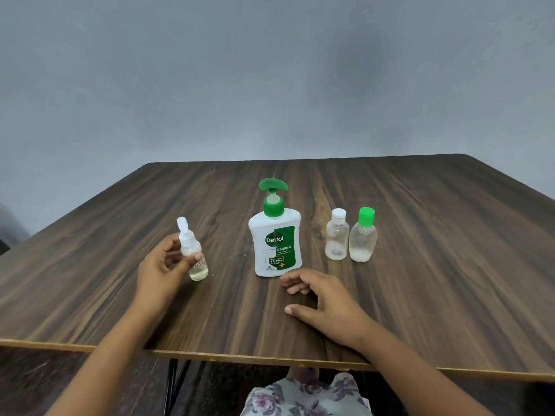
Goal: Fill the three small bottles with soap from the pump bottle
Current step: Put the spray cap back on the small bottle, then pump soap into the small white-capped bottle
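Note:
A white pump bottle with a green pump head stands upright at the table's middle. My left hand grips a small clear bottle to its left; that bottle's white flip cap is open and a little pale liquid sits at its bottom. My right hand rests on the table just in front of the pump bottle, fingers loosely curled, holding nothing. To the right stand two capped small bottles, one with a white cap and one with a green cap, each with a little liquid at the bottom.
The dark wood-grain table has its front edge close to me and its far edge against a grey wall. Black table legs and a flowered garment show below the front edge.

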Available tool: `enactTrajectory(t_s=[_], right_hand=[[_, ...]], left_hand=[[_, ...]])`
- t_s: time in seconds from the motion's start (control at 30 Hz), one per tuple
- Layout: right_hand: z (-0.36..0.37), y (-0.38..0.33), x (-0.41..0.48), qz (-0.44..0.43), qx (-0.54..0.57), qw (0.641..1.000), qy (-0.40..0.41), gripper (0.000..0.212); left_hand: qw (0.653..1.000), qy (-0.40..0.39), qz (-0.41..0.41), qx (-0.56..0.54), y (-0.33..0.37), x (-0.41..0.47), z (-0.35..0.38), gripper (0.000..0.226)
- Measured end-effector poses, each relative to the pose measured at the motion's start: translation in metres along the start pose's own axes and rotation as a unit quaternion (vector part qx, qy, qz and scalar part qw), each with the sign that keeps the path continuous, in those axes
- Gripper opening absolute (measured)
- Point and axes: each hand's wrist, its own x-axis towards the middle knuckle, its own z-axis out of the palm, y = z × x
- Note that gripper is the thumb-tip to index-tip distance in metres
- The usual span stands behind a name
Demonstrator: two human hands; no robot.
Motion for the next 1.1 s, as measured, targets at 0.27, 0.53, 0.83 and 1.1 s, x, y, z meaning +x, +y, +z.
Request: enactTrajectory(t_s=[0.27, 0.53, 0.83, 1.1], right_hand=[[-0.014, 0.0, -0.006, -0.046, 0.0, 0.976, 0.212, 0.018], [-0.015, 0.004, 0.003, -0.023, -0.105, 0.94, 0.323, 0.06], [-0.015, 0.008, 0.024, 0.026, -0.225, 0.922, 0.314, 0.086], [-0.016, 0.014, 0.038, 0.084, -0.231, 0.924, 0.291, 0.075]], left_hand=[[1.0, -0.01, 0.001, 0.009, -0.015, 0.059, 0.02, 0.037], [0.999, 0.022, -0.007, -0.035, -0.033, 0.069, 0.039, 0.037], [0.999, 0.019, -0.008, -0.036, -0.037, 0.067, 0.041, 0.045], [0.999, 0.05, 0.005, -0.007, -0.036, 0.065, 0.041, 0.075]])
